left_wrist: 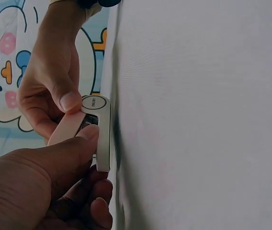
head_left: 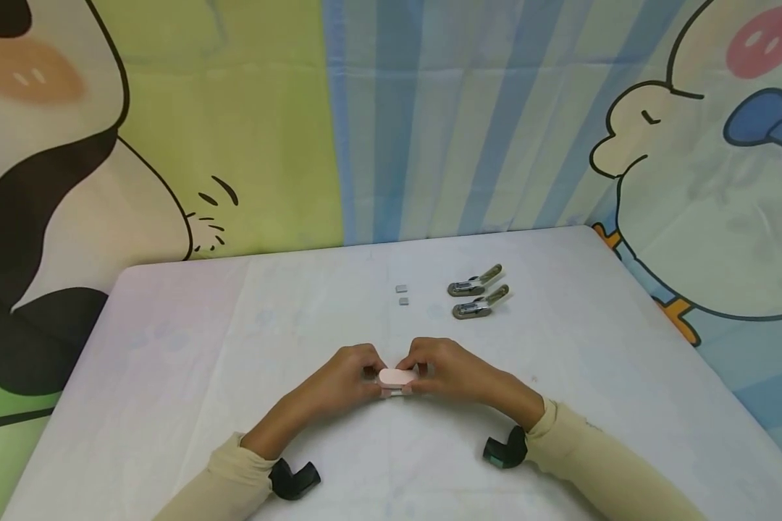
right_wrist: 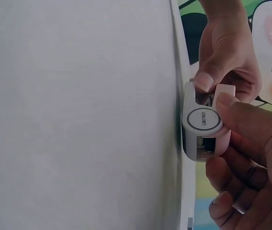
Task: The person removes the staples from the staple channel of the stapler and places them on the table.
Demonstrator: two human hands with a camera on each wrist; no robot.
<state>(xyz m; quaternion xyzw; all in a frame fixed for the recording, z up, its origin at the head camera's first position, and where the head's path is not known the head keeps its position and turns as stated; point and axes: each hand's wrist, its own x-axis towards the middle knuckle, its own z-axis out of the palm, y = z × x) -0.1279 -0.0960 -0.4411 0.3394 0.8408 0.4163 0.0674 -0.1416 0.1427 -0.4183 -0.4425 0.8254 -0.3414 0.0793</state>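
My left hand [head_left: 350, 378] and right hand [head_left: 448, 367] both pinched a small pink-and-white stapler [head_left: 396, 376] between them, over the middle of the white-covered bench [head_left: 169, 347]. My left thumb [left_wrist: 73, 147] reached into the gap between its 2 arms; my right thumb [right_wrist: 246, 114] pressed beside the round hinge [right_wrist: 204, 119]. Beyond, 2 small grey blocks [head_left: 403, 301] lay left of 2 olive-and-silver tools [head_left: 472, 310] with raised levers.

on the table [head_left: 287, 311], two blocks [head_left: 403, 301] behind the stapler [head_left: 396, 377], left of two clips [head_left: 471, 310]
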